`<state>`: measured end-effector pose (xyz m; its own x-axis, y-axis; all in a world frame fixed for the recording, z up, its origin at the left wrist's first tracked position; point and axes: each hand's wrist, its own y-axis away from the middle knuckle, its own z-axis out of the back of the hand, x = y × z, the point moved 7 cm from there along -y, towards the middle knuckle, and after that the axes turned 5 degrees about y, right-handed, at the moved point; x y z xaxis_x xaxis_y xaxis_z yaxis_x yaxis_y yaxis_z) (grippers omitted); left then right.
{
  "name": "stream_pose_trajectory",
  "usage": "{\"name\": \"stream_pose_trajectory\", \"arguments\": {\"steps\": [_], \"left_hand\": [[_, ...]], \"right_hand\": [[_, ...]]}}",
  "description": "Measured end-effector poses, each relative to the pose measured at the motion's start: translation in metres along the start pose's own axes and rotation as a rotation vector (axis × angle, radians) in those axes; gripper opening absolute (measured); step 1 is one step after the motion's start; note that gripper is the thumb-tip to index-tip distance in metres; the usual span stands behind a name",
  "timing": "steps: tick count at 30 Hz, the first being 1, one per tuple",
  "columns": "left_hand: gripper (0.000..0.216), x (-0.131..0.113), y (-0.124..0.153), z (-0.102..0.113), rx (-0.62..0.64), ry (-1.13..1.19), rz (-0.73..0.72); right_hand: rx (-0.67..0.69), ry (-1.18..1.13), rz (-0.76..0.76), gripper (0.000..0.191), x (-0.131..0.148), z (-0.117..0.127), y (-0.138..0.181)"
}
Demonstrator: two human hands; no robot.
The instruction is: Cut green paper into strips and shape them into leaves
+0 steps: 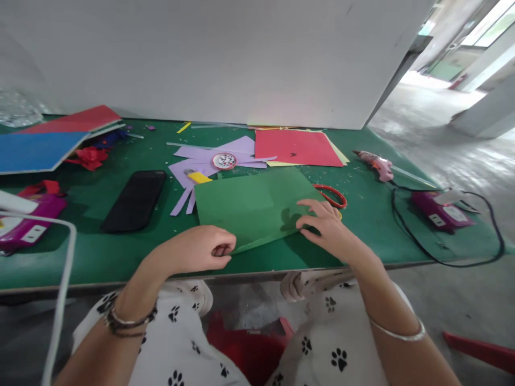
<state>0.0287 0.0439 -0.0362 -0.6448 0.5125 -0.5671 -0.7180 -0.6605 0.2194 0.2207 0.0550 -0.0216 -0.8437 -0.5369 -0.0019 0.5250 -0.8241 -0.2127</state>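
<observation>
While pinching the near left corner of the green paper (251,206) at frame centre, left hand (197,249) closed on it; right hand (328,225) flat, fingers spread, pressing the right edge, gripping nothing. Thin, light, floppy sheet by the look; creases easily, slides on the green table (362,225). Best held at corners or edges. Beside: red scissors (332,194), black phone (134,199), pink glue gun (374,162).
</observation>
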Motion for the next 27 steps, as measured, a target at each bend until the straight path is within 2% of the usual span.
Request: {"name": "stream_pose_trajectory", "arguments": {"steps": [3,5,8,11,14,17,20,22,24,27], "left_hand": [[0.013,-0.016,-0.007,-0.005,-0.060,-0.030,0.001],[0.013,-0.028,-0.013,-0.012,-0.110,-0.074,0.025],[0.013,-0.043,-0.024,-0.027,-0.184,-0.141,0.120],[0.013,-0.058,-0.032,-0.044,-0.209,-0.191,0.130],[0.015,-0.067,-0.036,-0.054,-0.199,-0.206,0.097],[0.019,-0.071,-0.036,-0.052,-0.184,-0.096,0.043],[0.023,-0.066,-0.031,-0.039,-0.202,0.053,0.002],[0.021,-0.060,-0.027,-0.020,-0.277,0.098,-0.009],[0.018,-0.053,-0.024,0.004,-0.390,0.105,-0.012],[0.021,-0.050,-0.023,0.055,-0.693,0.020,-0.088]], "right_hand": [[-0.125,0.103,-0.114,0.018,-0.007,0.005,-0.006],[-0.198,0.128,-0.246,0.021,-0.015,0.008,-0.011],[-0.220,0.003,-0.476,0.027,-0.034,0.005,-0.018],[-0.194,-0.166,-0.638,0.024,-0.051,-0.005,-0.024],[-0.247,-0.208,-0.667,0.011,-0.058,-0.006,-0.029],[-0.327,-0.258,-0.572,0.019,-0.055,-0.002,-0.034],[-0.381,-0.347,-0.455,0.030,-0.047,0.006,-0.040],[-0.389,-0.402,-0.375,0.038,-0.041,0.013,-0.047],[-0.407,-0.478,-0.290,0.045,-0.033,0.021,-0.057],[-0.432,-0.679,-0.129,0.055,-0.020,0.035,-0.076]]}}
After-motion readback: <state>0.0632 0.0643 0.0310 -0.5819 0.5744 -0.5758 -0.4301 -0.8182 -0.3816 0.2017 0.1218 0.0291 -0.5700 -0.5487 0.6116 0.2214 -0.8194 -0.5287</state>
